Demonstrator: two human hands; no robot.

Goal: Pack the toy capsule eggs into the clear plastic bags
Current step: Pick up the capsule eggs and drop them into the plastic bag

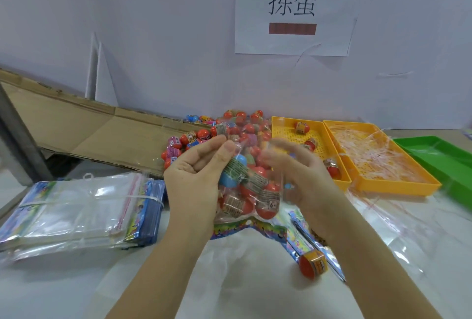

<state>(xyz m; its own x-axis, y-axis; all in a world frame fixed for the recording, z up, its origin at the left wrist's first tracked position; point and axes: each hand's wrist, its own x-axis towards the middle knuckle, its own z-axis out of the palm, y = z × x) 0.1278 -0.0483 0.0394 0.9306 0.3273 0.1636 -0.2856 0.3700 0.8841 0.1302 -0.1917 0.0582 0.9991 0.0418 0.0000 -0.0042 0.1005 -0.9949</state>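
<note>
My left hand [196,173] pinches the top edge of a clear plastic bag [249,198] between thumb and fingers. The bag stands on the table and holds several red capsule eggs and a blue one. My right hand [296,173] is blurred at the bag's right side, fingers curled near its mouth; whether it grips the bag I cannot tell. A heap of loose capsule eggs [229,127] lies behind the bag. One red egg [313,264] lies alone at the front right.
A banded stack of empty bags [76,206] lies at the left. Two yellow trays stand at the right: one [283,124] with a few eggs, the other [398,186] with plastic strips. A green tray [439,155] is farther right. Flat cardboard [84,124] leans behind.
</note>
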